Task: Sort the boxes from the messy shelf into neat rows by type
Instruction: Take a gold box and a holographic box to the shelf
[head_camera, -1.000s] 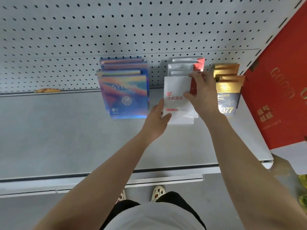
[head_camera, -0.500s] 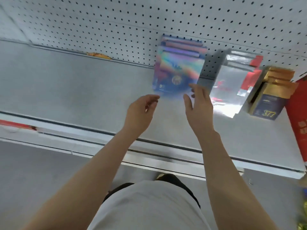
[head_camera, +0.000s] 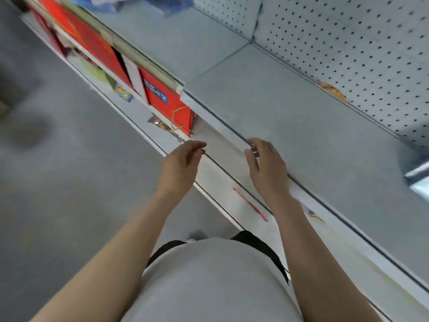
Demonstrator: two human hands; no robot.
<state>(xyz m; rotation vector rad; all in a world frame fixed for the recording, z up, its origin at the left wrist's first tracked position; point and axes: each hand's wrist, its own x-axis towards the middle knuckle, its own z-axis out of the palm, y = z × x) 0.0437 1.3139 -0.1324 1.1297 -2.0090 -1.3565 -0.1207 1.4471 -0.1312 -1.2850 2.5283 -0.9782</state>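
Observation:
My left hand (head_camera: pixel 183 162) hangs in front of the shelf edge with fingers loosely curled and holds nothing. My right hand (head_camera: pixel 267 166) is over the front edge of the grey shelf (head_camera: pixel 290 117), fingers relaxed, also holding nothing. The sorted rows of boxes are almost out of view; only a blurred silvery edge of a box (head_camera: pixel 417 180) shows at the far right. At the top left, blurred mixed boxes (head_camera: pixel 111 3) lie on the neighbouring shelf section.
A white pegboard back wall (head_camera: pixel 348 38) runs behind the shelf. An orange scrap (head_camera: pixel 333 90) lies at its base. Red boxes (head_camera: pixel 162 94) stand on the lower shelf at left. A red strip (head_camera: pixel 250 204) lies on the lower ledge. Grey floor (head_camera: pixel 58 159) is at left.
The view has swung left, away from the three neat rows of boxes. Both hands let go of the white box, pulled back to the shelf's front edge and now hold nothing.

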